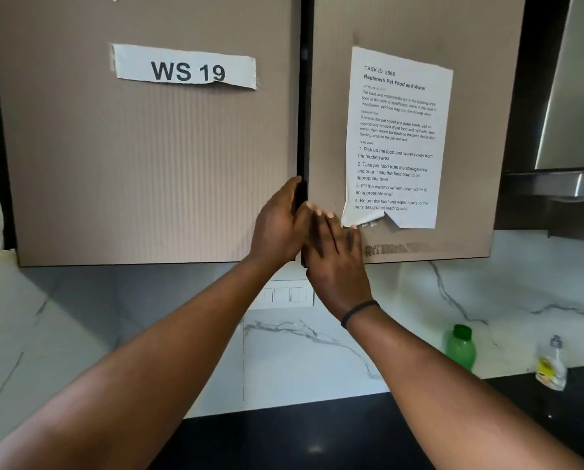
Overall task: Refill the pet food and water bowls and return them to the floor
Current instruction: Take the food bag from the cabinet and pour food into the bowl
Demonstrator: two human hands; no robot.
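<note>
A kitchen wall is seen, clad in white marble-patterned backsplash (pixel 317 351) above a black countertop (pixel 317 442), with a switch plate (pixel 285 295) set into the wall below two taupe upper cabinet doors. The left cabinet door (pixel 148 147) carries a "WS 19" label (pixel 185 67); a printed task sheet (pixel 397 140), torn at its lower edge, is taped to the right cabinet door (pixel 402 28). A steel range hood (pixel 568 130) is mounted at the far right, and a green bottle (pixel 460 347) and a small clear bottle (pixel 551 366) stand on the countertop. The left hand (pixel 278 225) is curled around the inner edge of the left door at the centre gap, while the right hand (pixel 334 252) is laid flat, fingers straight, against the right door. No bowls or pet food are in view; the food is presumably stored behind these doors. If the left door is swung open fast, the head could be struck, given how close the doors are. The loose corner of the sheet could be torn further by the right fingertips (pixel 329 216), and fingers could be pinched in the narrow gap.
</note>
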